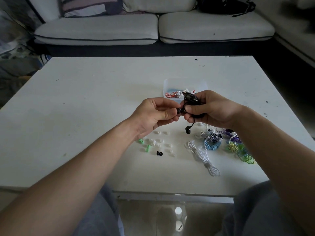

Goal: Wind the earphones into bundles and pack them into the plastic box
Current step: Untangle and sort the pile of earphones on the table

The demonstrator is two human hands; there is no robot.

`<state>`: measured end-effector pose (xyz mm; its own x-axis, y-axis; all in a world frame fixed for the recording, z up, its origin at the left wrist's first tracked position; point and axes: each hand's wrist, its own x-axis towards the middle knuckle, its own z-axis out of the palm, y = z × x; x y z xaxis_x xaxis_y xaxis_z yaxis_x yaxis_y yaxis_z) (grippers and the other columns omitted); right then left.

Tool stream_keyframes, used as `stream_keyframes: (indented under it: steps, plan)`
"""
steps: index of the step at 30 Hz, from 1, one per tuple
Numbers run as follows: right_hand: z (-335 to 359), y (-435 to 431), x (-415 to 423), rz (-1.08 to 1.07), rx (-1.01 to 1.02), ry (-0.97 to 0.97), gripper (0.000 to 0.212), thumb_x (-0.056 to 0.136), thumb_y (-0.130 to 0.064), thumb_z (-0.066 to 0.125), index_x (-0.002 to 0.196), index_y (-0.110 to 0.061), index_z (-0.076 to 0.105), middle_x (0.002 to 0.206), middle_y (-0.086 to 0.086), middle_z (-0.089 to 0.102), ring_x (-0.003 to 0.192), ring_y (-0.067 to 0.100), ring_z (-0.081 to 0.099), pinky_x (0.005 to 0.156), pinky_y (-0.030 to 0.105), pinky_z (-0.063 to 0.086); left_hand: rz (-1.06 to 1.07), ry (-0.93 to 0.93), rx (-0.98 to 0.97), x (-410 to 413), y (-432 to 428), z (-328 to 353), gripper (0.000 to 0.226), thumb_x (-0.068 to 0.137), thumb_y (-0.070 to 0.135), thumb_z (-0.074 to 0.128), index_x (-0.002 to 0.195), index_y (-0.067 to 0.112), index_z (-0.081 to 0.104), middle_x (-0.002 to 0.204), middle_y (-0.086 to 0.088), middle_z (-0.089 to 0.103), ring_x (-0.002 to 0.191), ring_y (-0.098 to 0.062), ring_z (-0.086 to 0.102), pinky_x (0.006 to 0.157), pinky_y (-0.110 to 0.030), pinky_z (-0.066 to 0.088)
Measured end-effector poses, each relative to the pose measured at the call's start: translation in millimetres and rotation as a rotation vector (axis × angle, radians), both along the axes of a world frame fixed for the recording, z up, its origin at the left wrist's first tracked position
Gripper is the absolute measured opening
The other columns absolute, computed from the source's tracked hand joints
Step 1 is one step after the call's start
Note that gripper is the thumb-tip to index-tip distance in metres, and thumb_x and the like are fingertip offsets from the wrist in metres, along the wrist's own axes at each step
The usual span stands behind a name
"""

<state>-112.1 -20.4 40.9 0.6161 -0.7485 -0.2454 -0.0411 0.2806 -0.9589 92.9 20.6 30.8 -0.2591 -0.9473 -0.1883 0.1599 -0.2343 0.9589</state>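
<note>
My right hand (207,109) grips a wound bundle of black earphones (190,98) above the table's middle. My left hand (158,113) pinches one black earbud at the bundle's left side. The other black earbud (187,129) dangles below on its cord. Behind the hands stands the clear plastic box (172,83), with a red-and-white striped bundle (172,95) inside. On the table at the right lie a loose white earphone (202,155), a blue bundle (212,145), a black-and-white one (211,137), purple (234,136) and green (245,155) cords.
Several small white ear tips (160,142), a few green ones (141,141) and one black tip (159,153) are scattered on the white table (85,108) under my left hand. A grey sofa (153,26) runs along the far side. My knees show below the table's near edge.
</note>
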Motion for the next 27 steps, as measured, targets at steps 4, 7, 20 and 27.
stream_keyframes:
  steps: [4,7,20,27]
  plan:
    - [2.2,0.4,-0.1,0.005,-0.028,0.010,0.025,0.077,-0.006,0.064,0.100,0.004,0.065,0.069,0.010,0.065,0.065,0.016,0.063,0.065,0.022,0.054,0.011,0.039,0.026,-1.7,1.1,-0.6,0.013,0.086,-0.004,0.061,0.090,0.007,0.068,0.071,-0.004,0.071,0.063,-0.010,0.068,0.064,-0.018,0.055]
    - [2.5,1.3,1.1,0.006,-0.052,0.024,0.022,0.078,-0.004,0.063,0.097,0.004,0.065,0.068,0.009,0.066,0.065,0.015,0.064,0.064,0.022,0.055,0.010,0.036,0.037,-2.6,2.0,-1.6,0.011,0.083,0.000,0.064,0.088,0.009,0.070,0.071,-0.004,0.071,0.064,-0.010,0.067,0.064,-0.018,0.055]
    - [4.2,2.3,1.0,-0.017,-0.088,0.040,0.014,0.091,0.010,0.055,0.096,0.003,0.066,0.066,0.009,0.066,0.063,0.015,0.064,0.064,0.022,0.054,0.011,0.062,0.048,-4.7,2.9,-2.7,0.014,0.071,0.009,0.069,0.074,0.017,0.079,0.073,-0.004,0.071,0.065,-0.012,0.068,0.066,-0.020,0.056]
    - [1.8,3.7,3.4,-0.015,-0.067,0.030,0.012,0.087,0.007,0.058,0.093,0.002,0.067,0.066,0.010,0.065,0.062,0.015,0.063,0.064,0.022,0.055,0.027,0.050,0.070,-5.5,4.4,-3.0,0.022,0.081,0.002,0.066,0.072,0.017,0.079,0.071,-0.004,0.070,0.063,-0.011,0.068,0.064,-0.019,0.056]
